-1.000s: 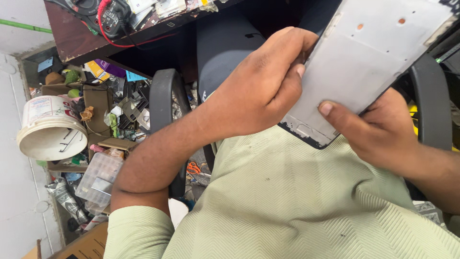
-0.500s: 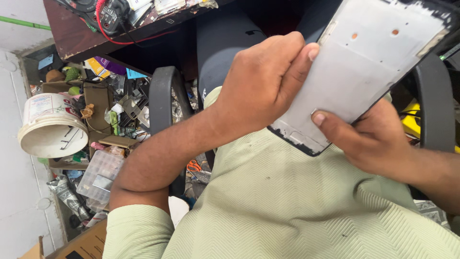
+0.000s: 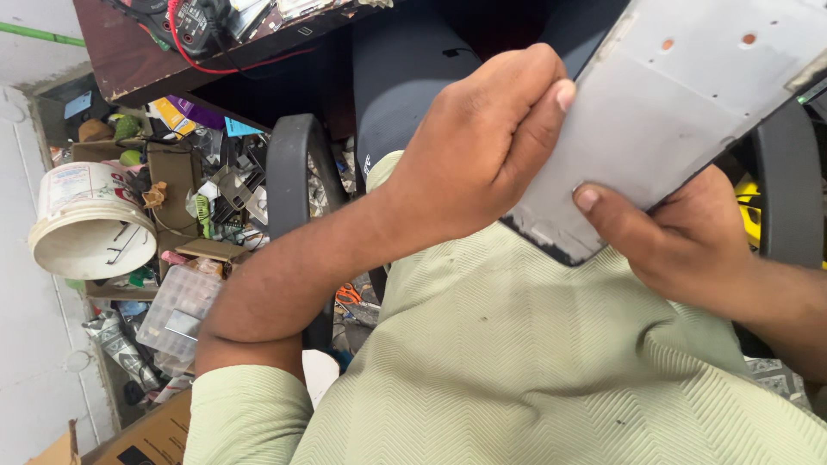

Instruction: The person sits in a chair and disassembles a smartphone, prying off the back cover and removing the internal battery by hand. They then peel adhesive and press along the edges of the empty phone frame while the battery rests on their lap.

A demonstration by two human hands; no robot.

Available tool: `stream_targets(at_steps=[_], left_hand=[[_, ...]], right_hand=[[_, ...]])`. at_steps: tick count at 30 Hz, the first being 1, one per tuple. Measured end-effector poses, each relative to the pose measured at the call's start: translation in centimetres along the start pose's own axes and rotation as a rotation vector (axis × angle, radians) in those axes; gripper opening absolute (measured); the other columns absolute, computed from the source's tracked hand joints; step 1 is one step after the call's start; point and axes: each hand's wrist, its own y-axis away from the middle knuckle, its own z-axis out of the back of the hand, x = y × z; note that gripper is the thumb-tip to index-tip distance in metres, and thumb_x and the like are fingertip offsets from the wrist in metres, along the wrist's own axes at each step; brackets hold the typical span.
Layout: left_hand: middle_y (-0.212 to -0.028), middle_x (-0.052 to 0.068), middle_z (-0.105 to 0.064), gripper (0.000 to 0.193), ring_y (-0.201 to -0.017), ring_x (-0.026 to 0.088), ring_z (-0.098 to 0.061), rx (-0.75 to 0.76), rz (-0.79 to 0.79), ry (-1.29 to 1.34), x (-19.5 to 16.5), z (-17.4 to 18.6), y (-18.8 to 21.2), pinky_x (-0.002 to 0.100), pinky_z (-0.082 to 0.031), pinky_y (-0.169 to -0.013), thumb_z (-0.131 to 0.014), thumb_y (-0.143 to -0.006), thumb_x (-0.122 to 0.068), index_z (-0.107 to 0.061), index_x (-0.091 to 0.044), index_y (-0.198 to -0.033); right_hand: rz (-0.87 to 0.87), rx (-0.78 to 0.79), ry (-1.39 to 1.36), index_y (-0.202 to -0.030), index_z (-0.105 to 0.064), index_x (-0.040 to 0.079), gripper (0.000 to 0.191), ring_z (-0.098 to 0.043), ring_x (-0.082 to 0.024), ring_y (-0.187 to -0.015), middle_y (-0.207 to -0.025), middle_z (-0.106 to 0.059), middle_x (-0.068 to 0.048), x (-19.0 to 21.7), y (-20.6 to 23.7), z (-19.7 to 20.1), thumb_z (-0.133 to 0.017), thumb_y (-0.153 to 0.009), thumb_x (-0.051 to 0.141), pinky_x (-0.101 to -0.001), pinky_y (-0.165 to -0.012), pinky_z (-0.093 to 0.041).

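A flat grey panel [image 3: 689, 112] with a black rim and two small orange dots is held up in front of my chest, tilted toward the upper right. My left hand [image 3: 482, 146] curls over its left edge, fingers folded and thumb tip pressed on the grey face near the top. My right hand [image 3: 680, 241] supports the panel from below, with its thumb lying on the lower corner. The panel's upper end runs out of view. My pale green shirt [image 3: 534, 370] fills the lower part of the head view.
A black chair armrest [image 3: 289, 172] stands beside my left arm. A white bucket [image 3: 86, 220], a clear plastic box [image 3: 177, 310] and cluttered shelves lie to the left. A brown desk edge [image 3: 155, 60] carries a meter with red wire [image 3: 194, 26].
The panel has shifted slightly up and right. My left hand has closed further over its edge, and my right thumb has slid a little along the lower corner.
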Motion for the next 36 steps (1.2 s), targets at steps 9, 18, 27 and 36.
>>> stream_targets(at_steps=[9, 18, 27, 36], left_hand=[[-0.071, 0.003, -0.059, 0.034, -0.063, 0.014, -0.058, -0.111, 0.262, 0.149, 0.0, -0.7, 0.2, 0.030, -0.047, -0.059, -0.053, -0.108, -0.030, -0.066, -0.005, -0.090], [-0.106, 0.007, -0.057, 0.014, -0.087, 0.011, -0.063, -0.071, 0.080, 0.138, -1.0, 2.1, -0.3, 0.025, -0.051, -0.076, -0.058, -0.103, -0.002, -0.062, -0.002, -0.116], [-0.094, 0.012, -0.048, 0.008, -0.085, 0.027, -0.055, -0.102, -0.118, -0.136, -1.1, 0.7, -0.2, 0.036, -0.048, -0.078, -0.063, -0.100, -0.004, -0.057, -0.001, -0.097], [-0.080, 0.013, -0.048, 0.019, -0.071, 0.029, -0.051, -0.166, -0.058, -0.160, -1.4, 0.8, -0.9, 0.041, -0.043, -0.067, -0.061, -0.104, -0.006, -0.058, 0.001, -0.087]], right_hand=[[-0.016, 0.091, -0.125, -0.131, -0.060, -0.006, 0.032, -0.070, -0.017, -0.109, -0.123, -0.071, -0.014, 0.0, 0.3, -0.5, -0.060, -0.099, 0.002, -0.0291, -0.089, -0.059], [-0.015, 0.024, -0.373, -0.138, -0.053, -0.007, 0.038, -0.064, -0.018, -0.121, -0.139, -0.063, -0.015, -0.5, 0.6, -0.1, -0.056, -0.101, -0.002, -0.0321, -0.100, -0.056], [0.000, 0.046, -0.092, -0.124, -0.062, -0.005, 0.026, -0.068, -0.013, -0.096, -0.108, -0.073, -0.008, -0.9, 0.8, -0.1, -0.060, -0.100, 0.005, -0.0261, -0.080, -0.057], [0.009, 0.067, 0.043, -0.116, -0.066, -0.004, 0.022, -0.071, -0.013, -0.087, -0.098, -0.076, -0.008, -0.3, 0.7, -0.1, -0.061, -0.098, 0.008, -0.0256, -0.072, -0.058]])
